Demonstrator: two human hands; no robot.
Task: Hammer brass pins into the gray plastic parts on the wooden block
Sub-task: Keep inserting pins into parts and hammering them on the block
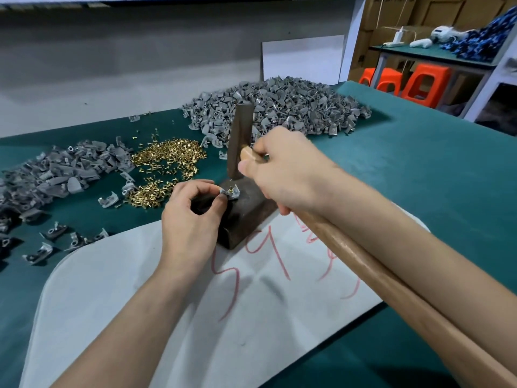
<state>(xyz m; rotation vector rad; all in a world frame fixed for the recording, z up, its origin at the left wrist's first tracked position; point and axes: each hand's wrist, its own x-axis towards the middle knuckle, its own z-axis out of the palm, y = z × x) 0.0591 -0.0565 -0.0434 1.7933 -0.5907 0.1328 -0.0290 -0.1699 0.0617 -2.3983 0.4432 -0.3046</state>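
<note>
Teal table cover [419, 177], gray plastic parts [293, 107], gold pins [167, 152], dark brown block [246, 217], white sheet [112, 303] with red scrawl, orange stools [425, 82]

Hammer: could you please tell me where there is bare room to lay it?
Bare green mat lies right of the wooden block, nearer than the big gray pile. The white sheet left of the left forearm is free too. Brass pins and gray parts crowd the block's left.

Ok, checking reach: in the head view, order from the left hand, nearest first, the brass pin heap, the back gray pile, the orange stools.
1. brass pin heap, just beyond the left hand.
2. back gray pile, far side, to the right.
3. orange stools, in the background, far right.
</note>
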